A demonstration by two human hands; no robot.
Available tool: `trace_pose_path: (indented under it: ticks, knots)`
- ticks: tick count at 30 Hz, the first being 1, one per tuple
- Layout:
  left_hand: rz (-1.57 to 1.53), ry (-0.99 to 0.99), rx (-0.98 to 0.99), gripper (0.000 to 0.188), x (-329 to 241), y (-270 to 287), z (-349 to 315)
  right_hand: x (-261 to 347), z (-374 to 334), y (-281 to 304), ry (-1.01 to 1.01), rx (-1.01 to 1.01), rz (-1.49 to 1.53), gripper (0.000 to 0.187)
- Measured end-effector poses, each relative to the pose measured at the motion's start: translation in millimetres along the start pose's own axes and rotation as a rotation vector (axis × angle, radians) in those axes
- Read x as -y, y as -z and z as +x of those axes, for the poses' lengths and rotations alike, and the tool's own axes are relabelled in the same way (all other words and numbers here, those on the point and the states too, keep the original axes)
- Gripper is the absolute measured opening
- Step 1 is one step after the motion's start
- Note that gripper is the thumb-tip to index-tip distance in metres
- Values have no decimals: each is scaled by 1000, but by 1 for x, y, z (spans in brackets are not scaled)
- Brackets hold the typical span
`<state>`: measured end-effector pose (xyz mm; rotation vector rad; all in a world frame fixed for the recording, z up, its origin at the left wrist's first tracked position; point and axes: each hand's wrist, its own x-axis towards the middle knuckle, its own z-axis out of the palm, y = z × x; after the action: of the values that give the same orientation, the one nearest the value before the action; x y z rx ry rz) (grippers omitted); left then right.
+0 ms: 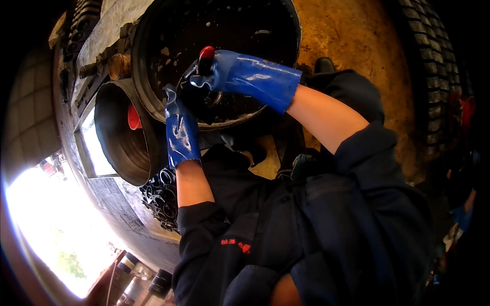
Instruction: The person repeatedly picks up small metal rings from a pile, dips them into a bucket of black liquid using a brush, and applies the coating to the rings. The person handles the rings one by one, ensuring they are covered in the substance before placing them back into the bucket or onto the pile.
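Note:
Both of my hands wear long, shiny blue rubber gloves and work over a large round black tub of dark liquid with pale flecks of foam. My right hand is closed around a black-handled tool with a red end; its working end is hidden. Lower and to the left, my left hand has its fingers curled at the edge of a dark part above the liquid. The part looks like metal, but its kind is too dark to make out.
Left of the tub, a wide metal bucket lies tilted, with a red object inside. Small black metal parts are heaped below it. A rusty cylinder sits at the tub's left. A big treaded tyre stands at far right.

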<state>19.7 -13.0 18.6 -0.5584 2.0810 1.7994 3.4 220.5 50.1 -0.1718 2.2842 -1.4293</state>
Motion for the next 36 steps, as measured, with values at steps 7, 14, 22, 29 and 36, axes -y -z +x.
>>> trace_pose_path:
  ticks: [7,14,22,29,36]
  knots:
    - [-362,64,155,46,-2,-5,12,-22,13,10,-344,-220,383,28]
    - [-5,-84,106,45,-8,-10,12,-85,18,-14,-433,-488,488,35]
    - [1056,-515,-28,44,-15,-4,-20,-63,22,1,-281,-300,23,35]
    - [1386,-701,-63,43,-12,-15,-4,-38,24,1,25,-231,-1,37]
    - [1538,-827,-104,43,-3,-3,0,-55,5,4,-160,-373,460,37]
